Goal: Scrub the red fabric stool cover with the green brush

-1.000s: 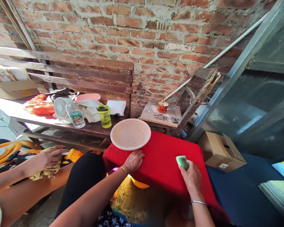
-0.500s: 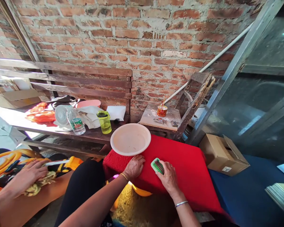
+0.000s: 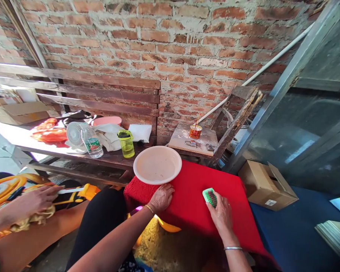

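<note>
My right hand [image 3: 221, 213] grips a small green scrub brush [image 3: 209, 197] with a darker, dotted middle, over the right part of the red cloth [image 3: 229, 181]. Flat on the same cloth, near its left front edge, lies my left hand [image 3: 162, 198] with nothing visible in it. Just beyond those fingers stands a white basin [image 3: 158, 166], its rim close to the fingertips. What little can be made out in the basin looks like shallow water with small specks.
On the bench behind stand a green bottle [image 3: 126, 144], a clear bottle [image 3: 94, 146] and a white fan [image 3: 74, 134]. A small table [image 3: 177, 141] holds a cup and padlocks. Right is a cardboard box [image 3: 265, 185]. Another person's hand [image 3: 38, 200] is at left.
My right hand has moved to the right across the red cloth with the scrub brush. My left hand stays beside the basin. The view has shifted slightly.
</note>
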